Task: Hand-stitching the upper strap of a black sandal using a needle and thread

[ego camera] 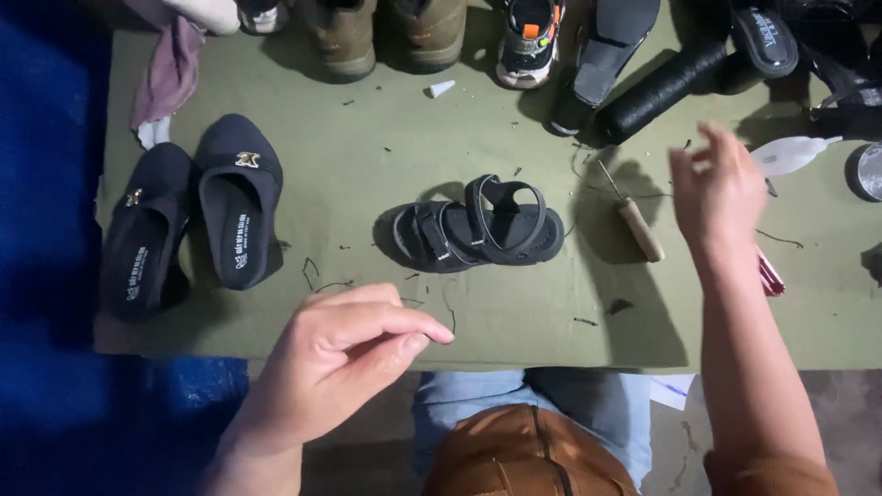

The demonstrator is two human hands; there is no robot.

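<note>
A small black strapped sandal (478, 230) lies on its side in the middle of the olive-green table cover (367, 147). My left hand (344, 354) hovers at the near edge, thumb and forefinger pinched together; nothing visible shows between them. My right hand (717, 193) is raised to the right of the sandal, slightly blurred, fingers apart and holding nothing. Just left of that hand an awl with a wooden handle (638, 228) lies on the cover.
Two black flat shoes (237, 197) sit at the left. Brown boots (344, 37), a sneaker (528, 41) and dark sandals line the far edge. A black thread spool (661, 90), a white bottle (790, 154), a round tin (865, 172) and a red item (770, 274) are at the right.
</note>
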